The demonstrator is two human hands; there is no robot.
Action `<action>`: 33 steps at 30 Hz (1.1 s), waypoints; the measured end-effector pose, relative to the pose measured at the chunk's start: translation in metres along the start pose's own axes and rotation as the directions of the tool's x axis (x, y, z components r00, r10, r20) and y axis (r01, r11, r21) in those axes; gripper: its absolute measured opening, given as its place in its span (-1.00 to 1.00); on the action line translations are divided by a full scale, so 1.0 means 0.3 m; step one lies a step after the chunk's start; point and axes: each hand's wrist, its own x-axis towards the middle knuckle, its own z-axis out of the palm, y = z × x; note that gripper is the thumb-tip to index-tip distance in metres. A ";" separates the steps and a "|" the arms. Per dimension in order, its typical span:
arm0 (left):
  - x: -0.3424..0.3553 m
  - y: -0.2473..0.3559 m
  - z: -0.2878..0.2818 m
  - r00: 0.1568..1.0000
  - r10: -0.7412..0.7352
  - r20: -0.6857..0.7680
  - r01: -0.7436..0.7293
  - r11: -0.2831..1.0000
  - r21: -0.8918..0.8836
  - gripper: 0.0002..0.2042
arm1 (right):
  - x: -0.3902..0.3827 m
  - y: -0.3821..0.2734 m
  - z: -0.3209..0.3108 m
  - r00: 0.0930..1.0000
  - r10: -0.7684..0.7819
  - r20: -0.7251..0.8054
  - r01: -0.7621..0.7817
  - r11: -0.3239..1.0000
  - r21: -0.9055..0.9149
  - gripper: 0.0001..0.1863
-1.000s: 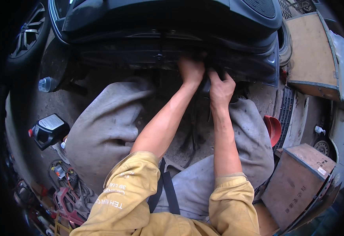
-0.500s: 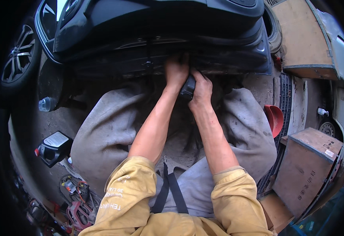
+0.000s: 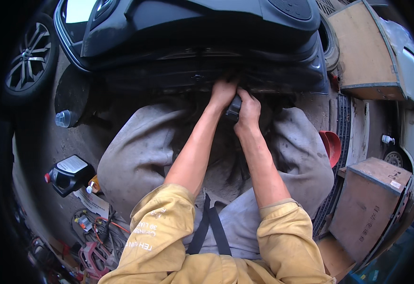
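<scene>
Right hand (image 3: 248,112) grips black object (image 3: 233,109) near door edge (image 3: 294,87), knees (image 3: 139,124) apart.

Grey floor (image 3: 76,142), black jug (image 3: 70,176) (red-capped), pale sheet (image 3: 91,203)

yellow shirt (image 3: 193,270) — white lettering (image 3: 143,231) on left sleeve (image 3: 171,213), baggy grey trousers (image 3: 129,149) — dark-stained, black straps (image 3: 219,232)

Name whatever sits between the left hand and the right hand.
In the head view, a dark blocky object sits between the left hand and the right hand, which appears to grip it.
</scene>
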 end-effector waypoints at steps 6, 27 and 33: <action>-0.098 0.184 0.005 0.942 -0.265 0.209 0.314 0.913 -0.261 -0.60 | -0.075 -0.118 -0.029 0.992 -0.124 0.007 0.123 0.968 -0.217 -0.72; -0.338 0.387 0.408 0.871 -0.359 0.336 0.434 0.883 -0.179 -0.71 | -0.122 -0.565 -0.530 0.924 -0.328 0.198 0.349 0.508 -0.787 -0.66; -0.148 0.392 0.647 0.921 -0.272 0.277 0.299 0.952 -0.060 -0.48 | -0.106 -0.624 -0.815 0.926 -0.319 0.203 0.337 0.457 -0.823 -0.67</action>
